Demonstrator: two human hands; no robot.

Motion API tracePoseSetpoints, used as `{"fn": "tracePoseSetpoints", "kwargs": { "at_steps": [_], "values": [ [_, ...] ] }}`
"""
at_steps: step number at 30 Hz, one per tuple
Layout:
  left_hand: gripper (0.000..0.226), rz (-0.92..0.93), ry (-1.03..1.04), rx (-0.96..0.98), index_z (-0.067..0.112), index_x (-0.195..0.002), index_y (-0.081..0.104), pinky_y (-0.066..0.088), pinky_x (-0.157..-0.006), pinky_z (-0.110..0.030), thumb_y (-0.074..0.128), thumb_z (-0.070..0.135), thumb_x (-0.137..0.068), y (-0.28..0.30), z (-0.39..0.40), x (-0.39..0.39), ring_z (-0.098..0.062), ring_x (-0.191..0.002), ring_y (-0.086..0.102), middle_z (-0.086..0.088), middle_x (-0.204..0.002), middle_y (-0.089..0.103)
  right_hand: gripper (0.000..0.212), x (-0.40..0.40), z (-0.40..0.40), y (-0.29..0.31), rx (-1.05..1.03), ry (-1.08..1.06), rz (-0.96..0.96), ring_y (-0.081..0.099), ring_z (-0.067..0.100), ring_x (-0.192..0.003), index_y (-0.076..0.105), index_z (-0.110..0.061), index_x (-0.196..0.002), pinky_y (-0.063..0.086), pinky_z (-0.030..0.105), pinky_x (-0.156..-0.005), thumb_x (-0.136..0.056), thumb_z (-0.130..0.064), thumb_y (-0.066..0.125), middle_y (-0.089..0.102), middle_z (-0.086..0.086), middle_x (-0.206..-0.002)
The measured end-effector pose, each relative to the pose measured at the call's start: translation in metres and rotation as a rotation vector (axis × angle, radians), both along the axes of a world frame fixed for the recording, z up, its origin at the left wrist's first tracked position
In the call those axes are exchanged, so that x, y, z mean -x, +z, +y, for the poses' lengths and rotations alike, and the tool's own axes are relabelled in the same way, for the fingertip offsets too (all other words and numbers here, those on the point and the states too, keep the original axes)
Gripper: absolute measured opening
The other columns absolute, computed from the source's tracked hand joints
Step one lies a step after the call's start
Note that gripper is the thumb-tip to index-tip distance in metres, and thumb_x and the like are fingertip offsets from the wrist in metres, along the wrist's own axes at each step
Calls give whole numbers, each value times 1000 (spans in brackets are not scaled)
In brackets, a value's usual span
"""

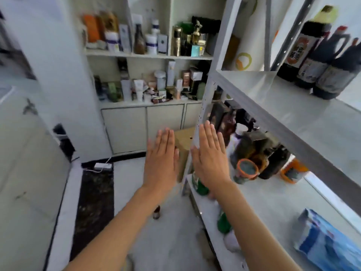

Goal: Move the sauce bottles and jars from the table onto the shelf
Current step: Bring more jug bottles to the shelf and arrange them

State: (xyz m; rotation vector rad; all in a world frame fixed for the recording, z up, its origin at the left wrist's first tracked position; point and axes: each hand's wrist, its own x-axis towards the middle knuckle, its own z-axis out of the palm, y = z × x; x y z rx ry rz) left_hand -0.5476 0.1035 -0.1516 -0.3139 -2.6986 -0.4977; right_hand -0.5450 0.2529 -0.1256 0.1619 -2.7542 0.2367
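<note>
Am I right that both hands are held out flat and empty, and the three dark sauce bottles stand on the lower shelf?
Not quite. The head view shows the dark sauce bottles on the upper shelf, at its right end. The left hand and right hand are indeed flat and empty.

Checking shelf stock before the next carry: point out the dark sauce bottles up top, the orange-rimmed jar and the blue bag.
dark sauce bottles (pixel 312 72): head view, middle bottle's label.
orange-rimmed jar (pixel 247 169): head view, its lid.
blue bag (pixel 328 241): head view, its front face.
</note>
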Motion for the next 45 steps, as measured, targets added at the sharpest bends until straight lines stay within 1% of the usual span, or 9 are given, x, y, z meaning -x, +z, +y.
{"fn": "tracePoseSetpoints", "kwargs": {
  "at_steps": [4, 8, 11, 16, 26, 30, 37, 42, 45],
  "values": [
    [54, -25, 175, 53, 10, -153, 5, 3, -121, -44, 18, 31, -105, -13, -66, -61, -21, -149, -4, -7, -161, 5, 61, -37, -74, -18, 84, 228, -50, -10, 12, -149, 8, -9, -157, -5, 37, -123, -106, -38, 27, 2, 8, -165],
    [54, -62, 341, 80, 11, -152, 3, 2, -121, -44, 11, 33, -103, -25, -129, -121, -18, -148, -7, -6, -161, 6, 62, -78, -141, -35, 148, 393, -91, -14, 10, -146, 7, -9, -156, -7, 35, -123, -106, -38, 28, 1, 8, -165],
    [55, -76, 449, 81, 10, -153, 7, 3, -121, -45, 15, 31, -103, -32, -170, -169, -18, -148, -6, -7, -161, 7, 61, -112, -187, -47, 183, 507, -128, -9, 13, -150, 10, -9, -156, -6, 35, -123, -106, -35, 31, 2, 8, -165],
    [53, -95, 651, 36, 14, -151, -3, 2, -121, -45, 16, 31, -104, -41, -234, -264, -17, -148, -9, -5, -162, 5, 61, -187, -269, -60, 228, 711, -165, -3, 13, -151, 11, -9, -156, -5, 33, -123, -105, -33, 34, 6, 7, -164],
    [53, 2, 996, -154, 12, -154, 8, 1, -122, -41, 21, 27, -105, -51, -347, -513, -16, -149, -4, -5, -162, 8, 62, -402, -421, -66, 197, 1088, -224, 3, 18, -152, 12, -9, -156, -1, 33, -123, -104, -34, 36, 9, 9, -164],
    [54, 29, 1124, -187, 12, -154, 10, 2, -122, -40, 19, 29, -104, -51, -381, -595, -15, -149, -4, -3, -162, 8, 62, -475, -470, -63, 179, 1210, -249, 4, 18, -152, 13, -9, -156, 5, 38, -124, -104, -34, 37, 9, 9, -164],
    [52, 83, 1283, -245, 13, -154, 14, 4, -122, -39, 23, 27, -105, -53, -446, -663, -11, -149, -3, 0, -162, 12, 62, -530, -556, -72, 197, 1353, -293, 6, 16, -152, 14, -11, -156, 6, 34, -124, -104, -36, 37, 11, 7, -164],
    [49, 73, 1376, -314, 16, -152, 25, 5, -122, -36, 26, 29, -105, -67, -519, -665, -10, -149, 2, 1, -160, 19, 61, -528, -643, -93, 241, 1416, -393, 9, 16, -151, 15, -16, -157, 4, 27, -119, -104, -37, 38, 11, 3, -165],
    [46, 34, 1449, -362, 15, -149, 33, 8, -121, -35, 29, 31, -105, -81, -574, -655, -13, -148, 8, 0, -159, 24, 60, -517, -702, -112, 242, 1459, -486, 14, 18, -150, 19, -14, -156, 10, 31, -120, -104, -34, 40, 16, 5, -164]
  ]
}}
